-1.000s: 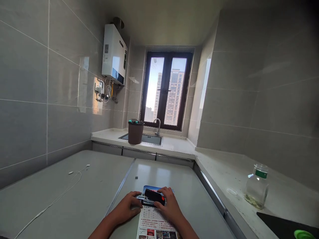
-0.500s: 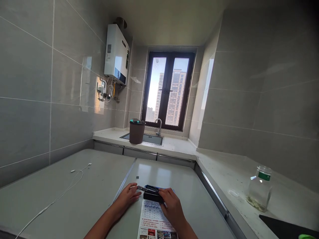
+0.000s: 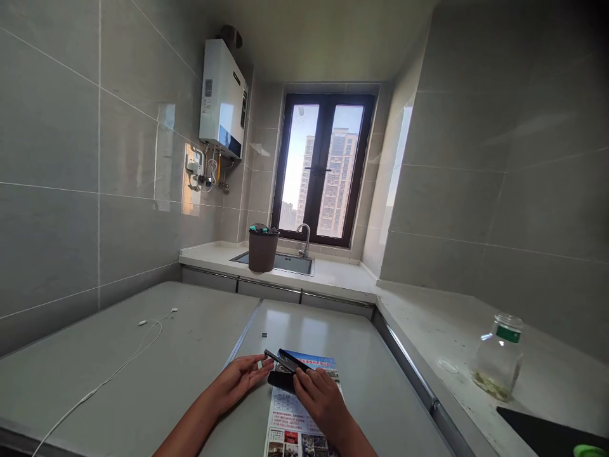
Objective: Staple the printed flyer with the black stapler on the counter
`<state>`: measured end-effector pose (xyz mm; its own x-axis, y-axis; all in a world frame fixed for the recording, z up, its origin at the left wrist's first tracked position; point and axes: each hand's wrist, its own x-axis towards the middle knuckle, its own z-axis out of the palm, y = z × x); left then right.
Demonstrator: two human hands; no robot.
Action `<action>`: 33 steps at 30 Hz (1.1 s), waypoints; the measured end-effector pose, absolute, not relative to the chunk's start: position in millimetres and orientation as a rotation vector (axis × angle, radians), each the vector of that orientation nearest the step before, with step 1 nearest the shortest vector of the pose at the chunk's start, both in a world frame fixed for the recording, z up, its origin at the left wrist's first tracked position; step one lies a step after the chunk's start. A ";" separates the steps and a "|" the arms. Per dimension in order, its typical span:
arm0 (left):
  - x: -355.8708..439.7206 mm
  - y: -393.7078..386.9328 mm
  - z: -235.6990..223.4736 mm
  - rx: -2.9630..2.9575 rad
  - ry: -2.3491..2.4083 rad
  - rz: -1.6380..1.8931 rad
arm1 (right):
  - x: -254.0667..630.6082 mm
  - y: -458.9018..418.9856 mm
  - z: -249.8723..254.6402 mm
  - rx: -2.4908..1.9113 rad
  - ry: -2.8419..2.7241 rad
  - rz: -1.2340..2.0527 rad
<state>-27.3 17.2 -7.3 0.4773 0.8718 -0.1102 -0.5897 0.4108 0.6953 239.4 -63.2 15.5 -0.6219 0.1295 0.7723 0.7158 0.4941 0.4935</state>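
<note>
Since half a second ago, the black stapler has turned and tilted in the grasp, and more of the leaflet's blue top shows beyond it. The right hand holds the stapler's near end, fingers curled around it. The left hand is at its far-left end, fingers close together; whether they grip anything, I cannot tell. The stapler is over the leaflet on the worktop, near a small dark piece.
</note>
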 end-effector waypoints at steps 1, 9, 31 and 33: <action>-27.8 17.4 -7.9 0.649 0.512 0.971 | 240.3 -62.0 14.4 -0.729 -2.038 -1.041; -29.4 10.6 -0.9 0.807 0.620 1.023 | 261.7 -50.9 13.6 -1.328 -1.582 -0.076; -21.1 6.4 -2.7 1.259 0.655 0.816 | 259.6 -35.7 -3.2 -1.511 -1.578 0.391; -20.9 5.5 -2.3 1.278 0.644 0.819 | 258.5 -36.0 -2.9 -1.475 -1.606 0.421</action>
<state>-20.9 5.5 -2.3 0.5692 0.8218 0.0255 -0.1688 0.0864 0.9819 258.5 -36.0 -2.9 0.1027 0.9217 0.3740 0.6202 0.2346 -0.7486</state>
